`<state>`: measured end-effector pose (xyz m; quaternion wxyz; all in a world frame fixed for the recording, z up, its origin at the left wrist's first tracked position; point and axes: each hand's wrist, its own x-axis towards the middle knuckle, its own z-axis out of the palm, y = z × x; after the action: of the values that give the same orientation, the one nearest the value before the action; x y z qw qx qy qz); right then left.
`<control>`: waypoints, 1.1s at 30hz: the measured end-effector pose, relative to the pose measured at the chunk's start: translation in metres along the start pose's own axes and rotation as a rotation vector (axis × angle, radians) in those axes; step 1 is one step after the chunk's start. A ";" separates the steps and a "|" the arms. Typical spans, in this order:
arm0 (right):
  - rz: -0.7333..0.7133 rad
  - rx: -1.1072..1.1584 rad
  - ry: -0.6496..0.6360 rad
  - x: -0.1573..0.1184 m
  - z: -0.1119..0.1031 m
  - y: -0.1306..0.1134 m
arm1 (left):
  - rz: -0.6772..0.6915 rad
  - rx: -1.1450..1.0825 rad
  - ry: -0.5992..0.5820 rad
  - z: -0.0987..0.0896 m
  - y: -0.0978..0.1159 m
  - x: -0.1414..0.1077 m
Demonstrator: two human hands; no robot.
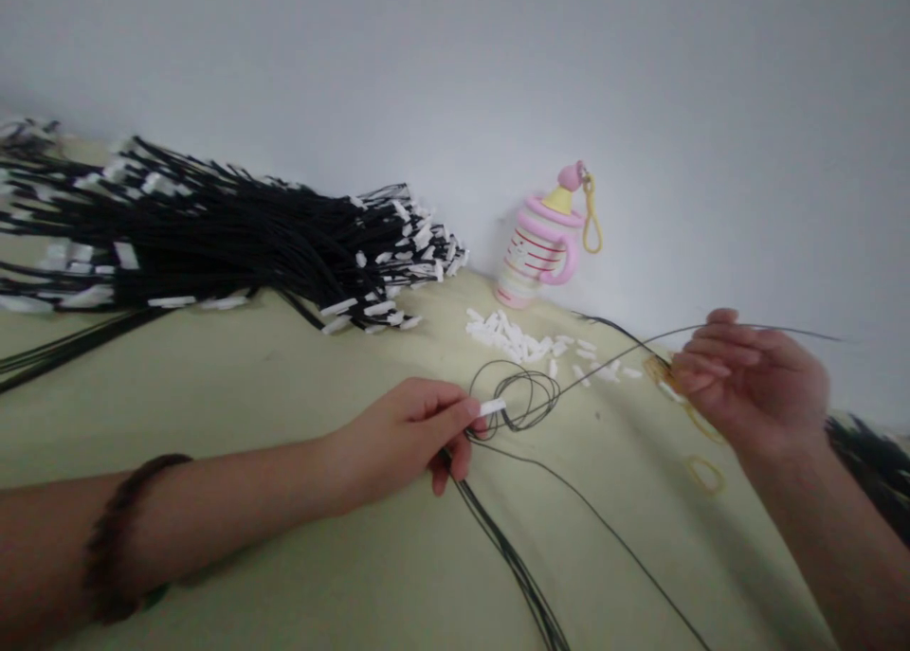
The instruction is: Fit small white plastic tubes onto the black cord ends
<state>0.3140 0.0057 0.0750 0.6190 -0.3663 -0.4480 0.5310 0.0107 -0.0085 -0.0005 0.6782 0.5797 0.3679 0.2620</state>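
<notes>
Nearest the camera, a dark bracelet [118, 537] rings the left forearm, which the picture's left edge cuts off. The left hand [433, 433], in front of the pink-handled cup [530, 253], pinches a white tab [492, 407] between thumb and finger, with black cords [508, 542] trailing past the bottom edge. A thin coil [556, 400] lies beside the tab; its strand rises to the right hand [750, 371], right of the cup, fingers loosely curled; whether they grip it, I cannot tell. Loose white pieces [512, 336] lie just before the cup, a yellow loop [703, 476] farther to its right. Bare tabletop [284, 376] shows left of the cup, between forearm and cord bundle [277, 239]; a wall [427, 82] bounds the back. The bundle runs off left, its far end blurred; more dark strands [871, 457], right of the cup, are partly hidden behind the right wrist.
</notes>
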 end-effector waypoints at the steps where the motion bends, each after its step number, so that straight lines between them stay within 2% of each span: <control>1: -0.040 -0.063 0.049 0.001 0.001 0.000 | -0.004 -0.029 0.006 0.000 0.000 0.001; 4: -0.083 -0.284 0.122 0.000 0.010 0.013 | -0.030 -0.100 0.020 -0.001 0.000 0.003; 6: -0.159 -0.534 0.129 -0.006 0.021 0.029 | -0.051 -0.128 0.029 -0.001 0.002 0.003; 8: -0.266 -0.911 0.055 -0.015 0.033 0.044 | -0.057 -0.148 0.027 -0.002 0.003 0.004; 10: -0.302 -1.096 -0.092 -0.027 0.045 0.058 | -0.049 -0.179 0.019 -0.002 0.003 0.004; 12: -0.314 -1.135 -0.207 -0.041 0.056 0.069 | -0.054 -0.214 0.028 -0.003 0.003 0.004; 17: -0.543 -1.115 -0.340 -0.074 0.074 0.090 | -0.082 -0.282 0.071 -0.004 0.003 0.005; 19: -0.587 -1.139 -0.376 -0.080 0.076 0.095 | -0.074 -0.278 0.064 -0.004 0.002 0.004; 25: -0.562 -1.165 -0.337 -0.079 0.072 0.099 | -0.067 -0.209 0.078 0.000 0.003 0.000; 29: -0.631 -1.181 -0.357 -0.078 0.072 0.098 | -0.061 -0.182 0.087 0.001 0.003 0.001; 33: -0.625 -1.189 -0.366 -0.079 0.073 0.097 | -0.037 -0.150 0.096 0.001 0.001 0.001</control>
<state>0.2106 -0.0572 -0.0045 0.3517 -0.4018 -0.8443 0.0457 0.0122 -0.0082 0.0003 0.7061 0.5072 0.3898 0.3037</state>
